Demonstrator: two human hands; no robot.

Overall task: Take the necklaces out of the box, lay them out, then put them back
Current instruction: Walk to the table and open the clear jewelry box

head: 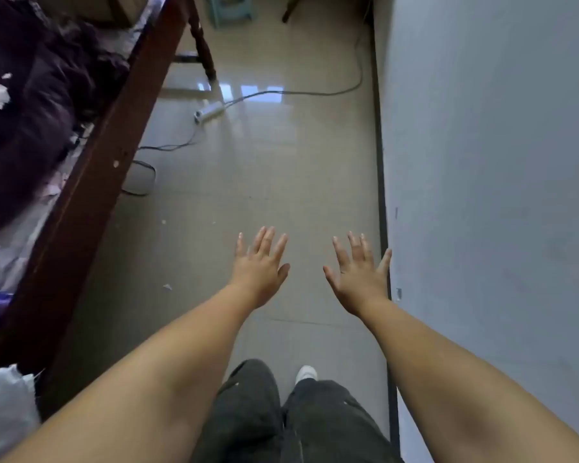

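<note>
A: What do you see from up there?

B: I'll go big to small. At 3 o'clock there's a grey wall (498, 162). The floor (264, 182) runs down the middle, pale and shiny. At 9 to 11 o'clock there's a bed (91, 155) with a dark wood edge and a dark blanket (30, 95) piled on it. At 12 o'clock a power strip (209, 112) lies on the floor with its cord trailing off.

A: And the hands?

B: My left hand (260, 265) and right hand (360, 275) are both stretched out in front, backs up, over bare floor. The fingers on both are spread wide. They hold nothing.

A: Where's the box? The necklaces?

B: I can't see either one. No box, no necklaces anywhere in view. So I can't say which way they lie from my fingers, or which hand is nearer.

A: Any guess?

B: Just a guess. The wall side has nothing on it. The bed side is full of stuff, and that's off my left hand, around 9 o'clock. If the box is there, the left hand is closer. I think I need to turn and look first.
</note>
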